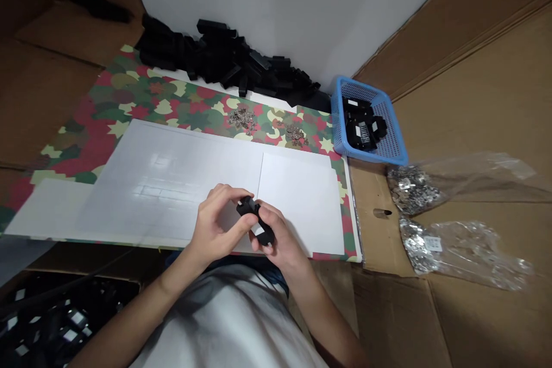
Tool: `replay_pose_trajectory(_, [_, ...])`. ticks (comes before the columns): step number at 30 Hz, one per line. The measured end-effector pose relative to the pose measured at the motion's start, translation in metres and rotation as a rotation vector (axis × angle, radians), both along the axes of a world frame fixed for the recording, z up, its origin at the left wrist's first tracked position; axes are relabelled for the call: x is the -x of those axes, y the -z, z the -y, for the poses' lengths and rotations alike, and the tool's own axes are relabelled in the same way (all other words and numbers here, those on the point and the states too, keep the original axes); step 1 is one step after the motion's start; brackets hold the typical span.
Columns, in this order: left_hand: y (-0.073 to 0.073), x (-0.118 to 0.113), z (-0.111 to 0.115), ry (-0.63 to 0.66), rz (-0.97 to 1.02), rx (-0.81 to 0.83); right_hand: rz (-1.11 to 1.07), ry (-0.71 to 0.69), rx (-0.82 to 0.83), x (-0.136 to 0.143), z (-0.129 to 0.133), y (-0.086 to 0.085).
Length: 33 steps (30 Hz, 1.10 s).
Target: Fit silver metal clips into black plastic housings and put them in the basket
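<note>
A small black part [266, 234] with a white label is held between both hands, tilted, over the front edge of the white sheet [302, 201]. My left hand [218, 221] grips its upper left end with thumb and fingers. Around its lower right end, my right hand [280, 236] is closed, thumb on top. A small grey piece shows at the top of the part, between the thumbs; its detail is too small to tell.
Black parts [224, 57] are heaped along the wall. Two small metal piles [242, 119] [295, 134] lie on the patterned cloth [150, 98]. A blue basket [403, 149] holds black parts. Clear bags [416, 190] [420, 247] of metal pieces lie right. A box of black parts [56, 322] stands lower left.
</note>
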State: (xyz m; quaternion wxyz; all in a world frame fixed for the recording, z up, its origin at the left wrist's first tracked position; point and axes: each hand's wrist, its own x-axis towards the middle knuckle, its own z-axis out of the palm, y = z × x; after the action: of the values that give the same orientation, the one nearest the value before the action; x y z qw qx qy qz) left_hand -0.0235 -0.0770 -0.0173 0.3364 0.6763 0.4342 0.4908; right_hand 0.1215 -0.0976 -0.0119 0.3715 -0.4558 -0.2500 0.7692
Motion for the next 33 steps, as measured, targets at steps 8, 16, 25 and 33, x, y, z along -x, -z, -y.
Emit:
replay_pose_trajectory(8, [-0.004,-0.003,0.006,0.04,0.093,0.153,0.054,-0.007,0.018,-0.001,-0.001,-0.007])
replay_pose_trajectory(16, [0.0,0.014,0.005,0.12,0.363,0.371,0.134,-0.229,-0.249,-0.027,-0.014,-0.015])
replay_pose_trajectory(25, [-0.008,0.023,0.007,0.058,0.402,0.312,0.606,-0.139,-1.007,-0.039,-0.005,-0.037])
replay_pose_trajectory(33, [-0.014,0.026,0.01,0.096,0.383,0.267,0.746,-0.121,-1.216,-0.032,-0.008,-0.048])
